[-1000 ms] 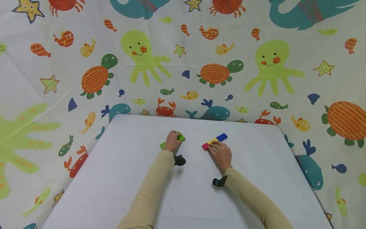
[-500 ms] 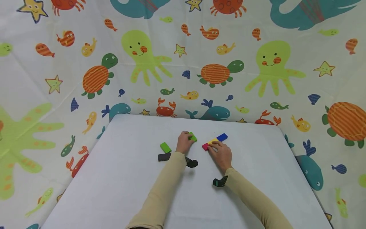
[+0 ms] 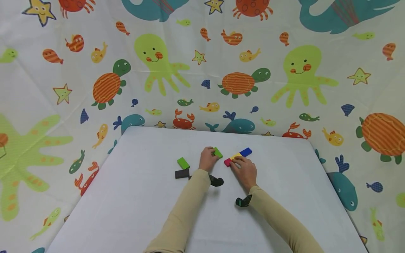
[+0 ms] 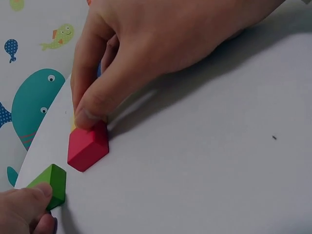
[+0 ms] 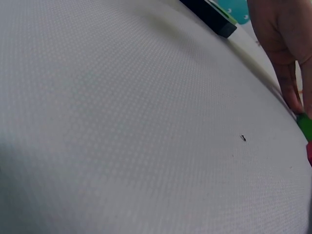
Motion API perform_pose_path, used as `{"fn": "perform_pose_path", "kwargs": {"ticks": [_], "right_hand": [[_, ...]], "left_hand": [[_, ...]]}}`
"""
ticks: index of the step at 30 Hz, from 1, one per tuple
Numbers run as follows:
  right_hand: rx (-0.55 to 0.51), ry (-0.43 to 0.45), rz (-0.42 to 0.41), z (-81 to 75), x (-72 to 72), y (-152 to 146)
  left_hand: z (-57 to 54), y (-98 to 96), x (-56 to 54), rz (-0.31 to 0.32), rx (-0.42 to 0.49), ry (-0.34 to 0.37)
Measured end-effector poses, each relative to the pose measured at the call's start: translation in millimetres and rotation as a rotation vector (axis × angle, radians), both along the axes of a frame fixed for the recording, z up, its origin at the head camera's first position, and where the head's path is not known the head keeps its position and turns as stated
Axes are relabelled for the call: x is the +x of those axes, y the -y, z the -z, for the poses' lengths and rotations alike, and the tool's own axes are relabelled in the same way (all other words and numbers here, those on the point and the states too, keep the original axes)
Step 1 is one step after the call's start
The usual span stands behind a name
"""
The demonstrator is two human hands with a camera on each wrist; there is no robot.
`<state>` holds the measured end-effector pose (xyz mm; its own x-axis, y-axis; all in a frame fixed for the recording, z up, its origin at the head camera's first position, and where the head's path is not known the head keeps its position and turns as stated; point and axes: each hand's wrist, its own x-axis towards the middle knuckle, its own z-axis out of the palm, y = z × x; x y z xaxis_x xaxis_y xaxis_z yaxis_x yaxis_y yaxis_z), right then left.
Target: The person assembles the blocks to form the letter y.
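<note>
In the head view a red block (image 3: 227,162), a yellow block (image 3: 236,155) and a blue block (image 3: 246,151) form a slanting row on the white table. My right hand (image 3: 245,171) pinches the yellow block close to where it meets the red one; its fingers cover much of the yellow. Left of the row, my left hand (image 3: 207,159) holds a green block (image 3: 218,152) between thumb and fingers. The left wrist view has this green block (image 4: 57,185) near the red block (image 4: 88,146), with a narrow gap between them.
A second green block (image 3: 183,163) lies left of my left forearm. Just below it is a black block (image 3: 182,174), and part of something dark shows beside the sleeve. Behind the white table (image 3: 133,196) hangs a cloth (image 3: 177,119) printed with sea animals.
My left hand has carried its green block rightward, closer to the red block. The other green block and the black block have come into view behind it. My right hand stays in place.
</note>
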<state>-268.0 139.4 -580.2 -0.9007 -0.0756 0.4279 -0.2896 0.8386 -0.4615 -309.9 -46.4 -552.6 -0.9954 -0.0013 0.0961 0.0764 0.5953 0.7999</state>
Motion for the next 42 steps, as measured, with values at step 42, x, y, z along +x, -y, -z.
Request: {"fn": "perform_pose_path", "kwargs": {"ticks": [42], "right_hand": [[0.005,0.01,0.005,-0.3,-0.6,0.8]], "left_hand": [[-10.4,-20.6,8.1,0.034,0.013,0.06]]}}
